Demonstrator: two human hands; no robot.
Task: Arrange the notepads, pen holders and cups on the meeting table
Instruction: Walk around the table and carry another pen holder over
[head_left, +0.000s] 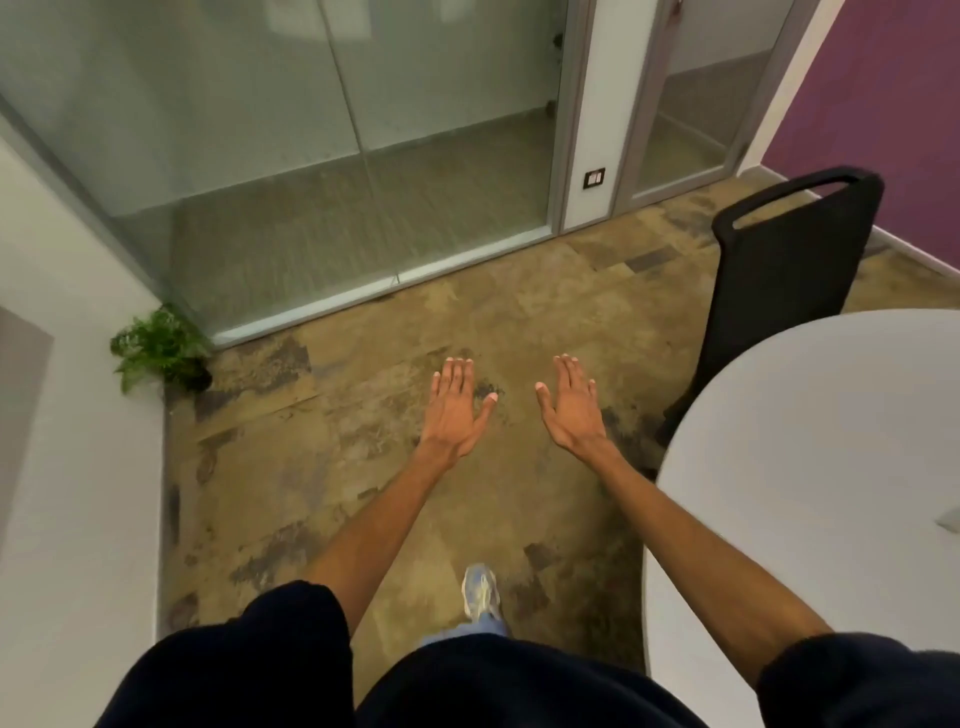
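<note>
White table on the right, both hands spread and holding nothing

White and rounded, the meeting table (831, 467) fills the lower right of the head view, its curved edge just beside the person's right forearm. At the far right border a small pale object (949, 519) lies on the tabletop, cut off by the frame; what it is cannot be told.

Out in front, the left hand (453, 410) and the right hand (574, 410) reach forward side by side, backs up, near each other but apart. They hang over the floor (363, 467), to the left of the table. The fingers of both are straight and relaxed, with the thumbs angled inward toward one another. Neither hand grasps or touches anything. Dark sleeves (270, 649) cover the upper arms and the forearms are bare.

Beyond the table stands a black chair (789, 280), its back towards the camera, with a slot handle along the top. The floor is mottled brown and grey. One pale shoe (480, 592) shows on it below the hands. At the left, a small green potted plant (161, 348) sits in the corner where a white wall meets the glass partition (311, 156). A purple wall (883, 104) closes the upper right.
</note>
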